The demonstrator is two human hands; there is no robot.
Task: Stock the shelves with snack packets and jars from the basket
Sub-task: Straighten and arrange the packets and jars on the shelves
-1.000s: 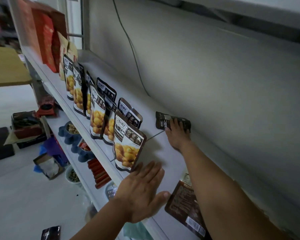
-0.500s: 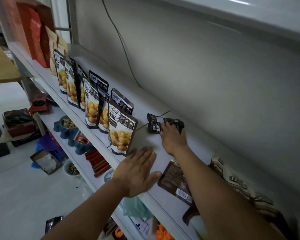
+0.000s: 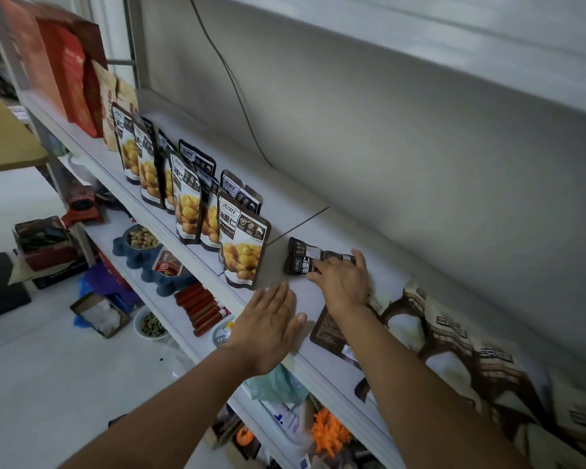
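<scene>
Snack packet point(image 3: 303, 257) gripped by right hand point(image 3: 344, 282); left hand point(image 3: 268, 321) flat.

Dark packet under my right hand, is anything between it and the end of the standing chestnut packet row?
Nothing visible. The dark packet, gripped by your right hand, lies flat beside the last standing packet, with only bare shelf between them. Your left hand rests nearer the front edge, outside that gap.
</scene>
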